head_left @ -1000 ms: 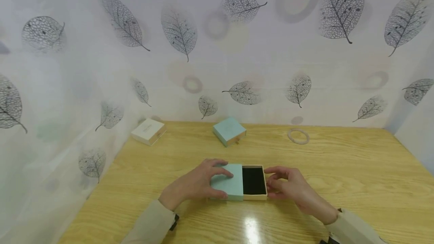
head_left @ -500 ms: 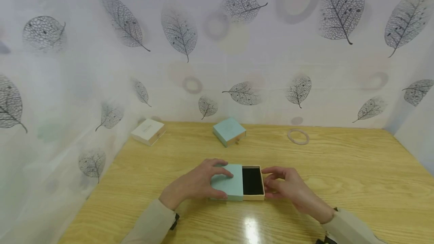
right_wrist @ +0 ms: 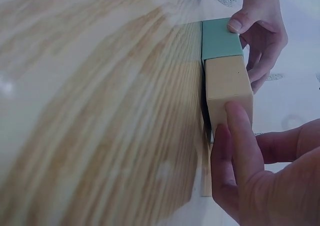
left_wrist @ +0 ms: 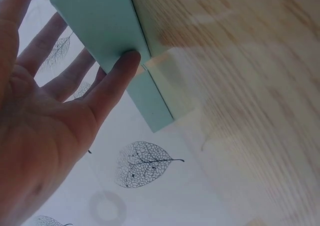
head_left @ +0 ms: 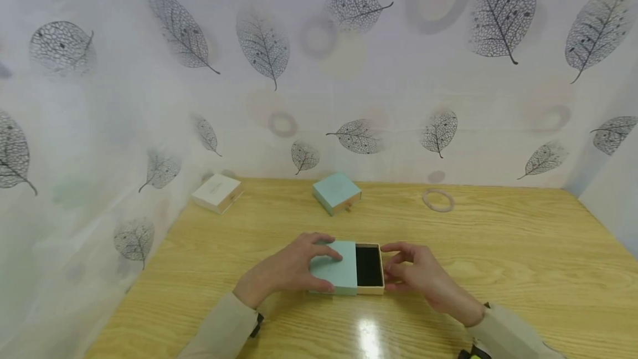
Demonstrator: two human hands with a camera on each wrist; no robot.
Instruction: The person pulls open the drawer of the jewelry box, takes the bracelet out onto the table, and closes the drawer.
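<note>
A light blue drawer box (head_left: pixel 345 266) lies on the table in front of me, its cream drawer (head_left: pixel 370 291) partly out to the right. Black lining (head_left: pixel 369 266) shows inside the drawer. My left hand (head_left: pixel 291 267) holds the blue outer sleeve, thumb along the near side and fingers over the top and far side; the thumb (left_wrist: pixel 117 78) also shows in the left wrist view. My right hand (head_left: pixel 421 275) is at the drawer's right end. In the right wrist view, its fingertips (right_wrist: pixel 235 113) press against the cream end panel (right_wrist: pixel 225 105).
A second light blue box (head_left: pixel 336 191) stands behind the hands, with a small tab at its front. At the back left is a white box (head_left: pixel 217 193). A pale ring (head_left: pixel 438 200) lies at the back right. Leaf-patterned cloth (head_left: pixel 319 98) hangs behind the wooden table (head_left: pixel 523 248).
The drawer has slid left, further into the blue sleeve, and my right hand has moved left with it. My left hand has stayed in place on the sleeve.
</note>
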